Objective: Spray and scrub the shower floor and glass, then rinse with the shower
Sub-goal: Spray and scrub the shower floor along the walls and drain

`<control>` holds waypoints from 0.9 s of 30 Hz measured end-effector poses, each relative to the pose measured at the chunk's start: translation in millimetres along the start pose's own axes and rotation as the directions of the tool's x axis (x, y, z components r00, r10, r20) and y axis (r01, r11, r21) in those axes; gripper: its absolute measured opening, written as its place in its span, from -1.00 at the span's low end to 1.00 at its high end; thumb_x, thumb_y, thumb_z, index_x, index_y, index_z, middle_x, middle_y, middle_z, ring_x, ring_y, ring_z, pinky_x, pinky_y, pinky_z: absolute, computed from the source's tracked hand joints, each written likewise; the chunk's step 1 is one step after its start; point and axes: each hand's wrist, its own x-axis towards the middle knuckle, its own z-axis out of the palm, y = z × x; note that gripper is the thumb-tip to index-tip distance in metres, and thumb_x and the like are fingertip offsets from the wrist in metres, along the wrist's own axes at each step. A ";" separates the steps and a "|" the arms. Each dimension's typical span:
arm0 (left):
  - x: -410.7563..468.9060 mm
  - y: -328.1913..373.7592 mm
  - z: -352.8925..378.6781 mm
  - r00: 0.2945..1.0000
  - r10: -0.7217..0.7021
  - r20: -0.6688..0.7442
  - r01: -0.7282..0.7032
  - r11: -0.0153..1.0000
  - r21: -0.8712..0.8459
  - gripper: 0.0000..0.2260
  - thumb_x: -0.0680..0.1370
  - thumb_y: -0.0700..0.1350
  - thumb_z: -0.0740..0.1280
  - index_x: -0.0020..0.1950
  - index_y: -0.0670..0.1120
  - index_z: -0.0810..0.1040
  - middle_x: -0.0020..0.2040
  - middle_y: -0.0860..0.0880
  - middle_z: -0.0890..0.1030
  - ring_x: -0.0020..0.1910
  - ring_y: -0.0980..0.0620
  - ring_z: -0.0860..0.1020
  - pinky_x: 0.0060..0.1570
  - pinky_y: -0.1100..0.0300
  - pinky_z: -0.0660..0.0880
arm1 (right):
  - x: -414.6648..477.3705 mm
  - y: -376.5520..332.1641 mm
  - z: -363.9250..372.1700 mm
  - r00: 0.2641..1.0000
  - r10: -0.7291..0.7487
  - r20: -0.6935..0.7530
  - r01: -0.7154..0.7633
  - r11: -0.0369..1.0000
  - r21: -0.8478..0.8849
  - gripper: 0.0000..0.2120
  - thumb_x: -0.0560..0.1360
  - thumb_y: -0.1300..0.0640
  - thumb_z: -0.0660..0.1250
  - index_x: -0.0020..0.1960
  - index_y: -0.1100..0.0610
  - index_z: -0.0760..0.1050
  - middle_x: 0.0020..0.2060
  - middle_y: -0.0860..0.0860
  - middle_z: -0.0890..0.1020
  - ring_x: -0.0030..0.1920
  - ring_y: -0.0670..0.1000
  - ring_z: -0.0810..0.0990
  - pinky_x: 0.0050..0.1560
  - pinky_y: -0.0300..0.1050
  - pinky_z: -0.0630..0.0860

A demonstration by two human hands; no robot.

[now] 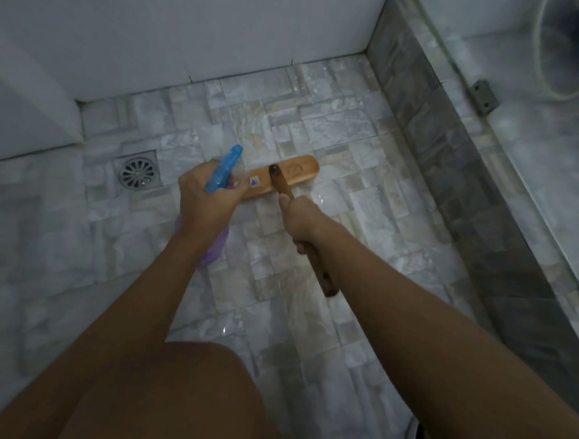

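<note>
My left hand [206,199] is gripping the spray bottle [225,170], my right hand [299,224] the brush [293,173], apparently touching the shower floor [318,127] at twelve o'clock.

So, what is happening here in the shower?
A person is cleaning the floor, which looks wet. The left hand grips a spray bottle. The right hand grips the handle of a wooden brush, whose head rests on the tiles near the drain.
</note>
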 end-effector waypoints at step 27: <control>3.6 97.7 140.9 0.870 -0.048 0.490 -0.010 0.993 0.116 -0.67 0.35 0.06 0.60 -0.29 -0.14 0.57 -0.36 -0.05 0.59 -0.36 -0.02 0.58 -0.27 0.09 0.56 | -75.3 150.0 -102.2 0.892 0.431 -0.139 -0.376 0.876 0.301 -0.45 0.68 -0.22 0.00 0.26 0.25 0.40 -0.31 0.12 0.50 -0.46 0.05 0.46 -0.47 -0.14 0.47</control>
